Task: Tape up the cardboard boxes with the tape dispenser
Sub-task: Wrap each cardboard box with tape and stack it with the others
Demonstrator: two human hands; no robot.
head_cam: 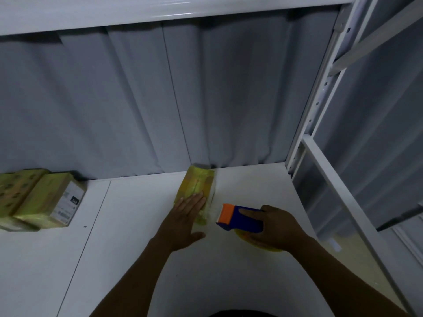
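A small cardboard box wrapped in yellow tape lies on the white shelf, near the back. My left hand rests flat on its near end with straight fingers. My right hand grips a blue tape dispenser with an orange head, just right of the box. The orange head points toward the box's right side. A yellow tape roll shows under my right hand.
Two more yellow-taped boxes sit at the shelf's far left, one with a white label. A grey curtain hangs behind the shelf. White metal rack uprights stand to the right.
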